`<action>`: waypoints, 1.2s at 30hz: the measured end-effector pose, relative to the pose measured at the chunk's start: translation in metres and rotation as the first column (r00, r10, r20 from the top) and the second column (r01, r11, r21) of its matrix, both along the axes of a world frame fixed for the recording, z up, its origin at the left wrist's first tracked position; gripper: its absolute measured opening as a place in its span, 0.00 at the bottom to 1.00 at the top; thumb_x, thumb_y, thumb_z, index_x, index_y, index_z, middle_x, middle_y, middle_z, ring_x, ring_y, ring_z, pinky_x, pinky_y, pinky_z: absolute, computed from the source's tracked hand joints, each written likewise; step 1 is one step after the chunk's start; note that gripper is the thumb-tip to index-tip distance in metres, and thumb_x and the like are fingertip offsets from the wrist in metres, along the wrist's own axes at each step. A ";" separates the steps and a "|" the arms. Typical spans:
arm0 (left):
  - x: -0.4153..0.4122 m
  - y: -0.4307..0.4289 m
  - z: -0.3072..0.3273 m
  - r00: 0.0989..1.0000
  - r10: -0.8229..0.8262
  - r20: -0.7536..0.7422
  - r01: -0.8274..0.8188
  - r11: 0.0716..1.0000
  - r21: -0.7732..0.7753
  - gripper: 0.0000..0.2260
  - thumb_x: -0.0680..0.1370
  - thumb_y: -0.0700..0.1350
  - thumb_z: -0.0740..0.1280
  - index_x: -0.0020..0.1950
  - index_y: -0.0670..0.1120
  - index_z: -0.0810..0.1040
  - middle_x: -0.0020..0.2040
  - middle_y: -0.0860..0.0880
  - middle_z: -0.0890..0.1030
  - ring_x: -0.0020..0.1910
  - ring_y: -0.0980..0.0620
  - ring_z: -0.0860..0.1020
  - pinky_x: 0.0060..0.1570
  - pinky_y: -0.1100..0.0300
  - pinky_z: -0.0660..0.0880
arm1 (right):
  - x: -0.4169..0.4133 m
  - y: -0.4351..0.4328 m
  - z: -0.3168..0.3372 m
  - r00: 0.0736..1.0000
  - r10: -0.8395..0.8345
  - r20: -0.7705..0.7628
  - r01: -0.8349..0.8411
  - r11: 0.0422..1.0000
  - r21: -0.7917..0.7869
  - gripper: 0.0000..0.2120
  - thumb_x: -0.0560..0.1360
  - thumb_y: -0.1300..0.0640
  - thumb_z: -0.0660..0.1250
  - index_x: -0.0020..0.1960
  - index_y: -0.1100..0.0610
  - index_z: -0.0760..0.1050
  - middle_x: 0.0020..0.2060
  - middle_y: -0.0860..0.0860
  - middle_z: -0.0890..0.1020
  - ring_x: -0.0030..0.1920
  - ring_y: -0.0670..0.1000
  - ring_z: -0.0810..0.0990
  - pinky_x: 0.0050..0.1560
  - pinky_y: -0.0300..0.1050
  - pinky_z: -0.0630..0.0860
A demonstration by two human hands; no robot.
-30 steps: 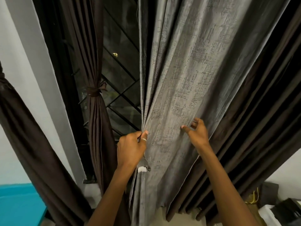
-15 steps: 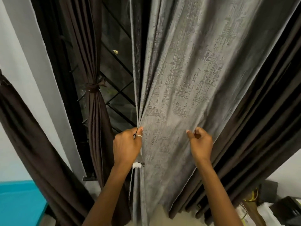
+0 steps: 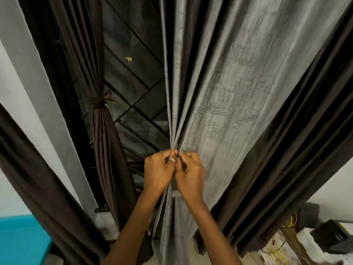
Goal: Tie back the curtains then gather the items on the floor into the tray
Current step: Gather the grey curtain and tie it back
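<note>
The right hand (image 3: pixel 190 175) is now sliding over to touch the left hand (image 3: pixel 159 172), and both are squeezing the grey curtain (image 3: pixel 219 104) into a bunch. It is getting ready to be tied back, like the brown curtain (image 3: pixel 104 131) beside it.

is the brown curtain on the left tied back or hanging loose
Tied back. A dark band cinches the brown curtain into a tight bundle beside the window grille.

Dim indoor light, source unclear; dark night-time barred window (image 3: pixel 133 77); motion blur on grey textured curtain (image 3: pixel 238 83); wide-angle bowing at edges.
</note>
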State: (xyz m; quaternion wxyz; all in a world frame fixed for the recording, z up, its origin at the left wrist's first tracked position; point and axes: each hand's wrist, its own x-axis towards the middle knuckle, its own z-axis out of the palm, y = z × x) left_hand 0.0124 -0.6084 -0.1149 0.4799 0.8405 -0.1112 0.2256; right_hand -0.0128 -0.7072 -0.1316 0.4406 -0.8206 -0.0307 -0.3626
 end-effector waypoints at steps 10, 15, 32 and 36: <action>-0.016 -0.006 0.019 0.992 -0.012 -0.125 0.014 1.000 0.017 0.25 0.77 0.62 0.67 0.30 0.45 0.69 0.24 0.50 0.71 0.24 0.56 0.69 0.26 0.60 0.65 | -0.009 0.004 -0.003 0.986 0.165 -0.017 -0.158 0.966 0.207 0.15 0.82 0.49 0.61 0.47 0.58 0.80 0.44 0.46 0.75 0.40 0.45 0.77 0.38 0.35 0.73; -0.013 -0.014 0.020 0.985 0.128 -0.118 -0.126 0.992 0.030 0.21 0.79 0.53 0.66 0.29 0.47 0.68 0.24 0.52 0.71 0.26 0.52 0.72 0.31 0.59 0.66 | -0.011 -0.009 -0.001 0.959 0.260 -0.112 -0.241 0.957 0.161 0.08 0.81 0.60 0.67 0.58 0.55 0.83 0.49 0.46 0.78 0.48 0.44 0.81 0.45 0.33 0.76; -0.007 -0.007 0.010 0.998 0.065 -0.028 -0.063 0.996 0.061 0.24 0.81 0.51 0.67 0.28 0.46 0.65 0.22 0.52 0.66 0.21 0.53 0.65 0.26 0.63 0.57 | -0.015 -0.112 0.026 0.935 -0.077 -0.347 0.183 0.942 0.282 0.29 0.76 0.48 0.74 0.72 0.54 0.67 0.61 0.43 0.79 0.60 0.43 0.79 0.58 0.34 0.76; -0.007 -0.005 0.010 0.998 0.055 -0.019 -0.054 0.996 0.069 0.24 0.81 0.50 0.67 0.28 0.48 0.62 0.22 0.52 0.64 0.21 0.53 0.64 0.27 0.62 0.57 | -0.014 -0.096 0.019 0.966 -0.066 -0.251 0.139 0.949 0.285 0.13 0.78 0.53 0.72 0.61 0.49 0.73 0.49 0.40 0.81 0.49 0.38 0.81 0.52 0.41 0.81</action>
